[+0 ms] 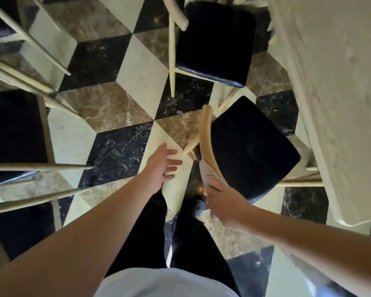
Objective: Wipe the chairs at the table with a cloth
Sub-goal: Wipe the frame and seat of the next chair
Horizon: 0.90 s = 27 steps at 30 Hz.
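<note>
A chair with a black seat [253, 146] and a curved pale wooden backrest [206, 133] stands just in front of me, beside the white table [341, 103]. My right hand [221, 198] presses a whitish cloth [208, 172] against the lower end of that backrest. My left hand [163, 166] hovers over the floor just left of the backrest, fingers apart, holding nothing. A second black-seated chair [214, 43] stands farther ahead along the table.
More pale wooden chairs with dark seats [15, 127] stand at the left, their legs and rails reaching toward the middle. The floor [116, 103] is patterned marble in black, brown and cream. My dark trousers and shoe [198, 205] are below.
</note>
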{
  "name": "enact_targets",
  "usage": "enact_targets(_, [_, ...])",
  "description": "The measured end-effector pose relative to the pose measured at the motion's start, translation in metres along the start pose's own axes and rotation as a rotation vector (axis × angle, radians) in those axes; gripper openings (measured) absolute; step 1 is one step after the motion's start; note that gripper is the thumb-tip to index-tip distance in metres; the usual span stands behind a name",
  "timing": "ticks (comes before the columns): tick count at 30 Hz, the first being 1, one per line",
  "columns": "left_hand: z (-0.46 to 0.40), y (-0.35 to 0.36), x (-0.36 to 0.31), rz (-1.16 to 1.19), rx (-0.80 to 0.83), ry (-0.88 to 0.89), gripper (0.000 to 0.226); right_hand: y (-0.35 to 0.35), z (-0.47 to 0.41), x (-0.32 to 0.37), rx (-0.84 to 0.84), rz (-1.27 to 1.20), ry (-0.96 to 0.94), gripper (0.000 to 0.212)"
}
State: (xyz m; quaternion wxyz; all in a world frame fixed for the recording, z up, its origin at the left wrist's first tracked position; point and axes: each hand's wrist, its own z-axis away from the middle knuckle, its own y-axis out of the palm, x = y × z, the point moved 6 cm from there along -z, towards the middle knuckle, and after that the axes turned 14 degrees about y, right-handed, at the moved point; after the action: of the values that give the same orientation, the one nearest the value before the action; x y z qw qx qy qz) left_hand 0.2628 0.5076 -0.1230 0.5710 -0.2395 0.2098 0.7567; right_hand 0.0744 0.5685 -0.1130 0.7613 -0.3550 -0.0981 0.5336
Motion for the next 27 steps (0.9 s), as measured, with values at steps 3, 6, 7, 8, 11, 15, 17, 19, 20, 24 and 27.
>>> enact_targets(3, [-0.008, -0.009, 0.004, -0.010, 0.008, -0.011, 0.050, -0.044, -0.027, -0.025, -0.042, 0.047, -0.088, 0.022])
enact_targets(6, [-0.013, -0.010, 0.006, -0.018, 0.046, -0.045, 0.052, -0.071, -0.063, -0.066, -0.023, -0.017, -0.071, 0.021])
enact_targets(7, [-0.015, -0.011, 0.006, 0.001, 0.048, -0.054, 0.053, -0.080, -0.077, -0.083, -0.018, -0.071, -0.053, 0.020])
enact_targets(8, [-0.016, -0.012, 0.006, 0.032, 0.052, -0.063, 0.054, -0.088, -0.091, -0.102, -0.025, -0.131, -0.028, 0.020])
enact_targets(11, [-0.018, -0.006, 0.005, 0.144, 0.057, -0.072, 0.057, -0.107, -0.122, -0.168, -0.135, -0.280, 0.181, 0.021])
enact_targets(15, [-0.011, 0.016, -0.001, 0.227, 0.109, -0.081, 0.060, -0.101, -0.132, -0.220, -0.142, -0.691, 0.511, 0.024])
enact_targets(17, [-0.006, 0.027, 0.003, 0.285, 0.144, -0.118, 0.061, -0.090, -0.125, -0.219, -0.067, -0.910, 0.535, 0.026])
enact_targets(19, [-0.004, 0.033, 0.009, 0.337, 0.138, -0.137, 0.061, -0.086, -0.113, -0.210, -0.144, -0.883, 0.447, 0.038])
enact_targets(20, [-0.005, 0.028, 0.012, 0.346, 0.104, -0.134, 0.062, -0.088, -0.108, -0.201, -0.228, -0.766, 0.367, 0.044])
enact_targets(24, [-0.018, 0.006, 0.020, 0.303, -0.061, -0.059, 0.064, -0.077, -0.073, -0.132, -0.380, -0.417, 0.106, 0.041])
enact_targets(27, [-0.021, 0.011, 0.012, 0.215, -0.100, 0.007, 0.059, -0.041, -0.038, -0.058, -0.273, -0.267, -0.072, 0.032])
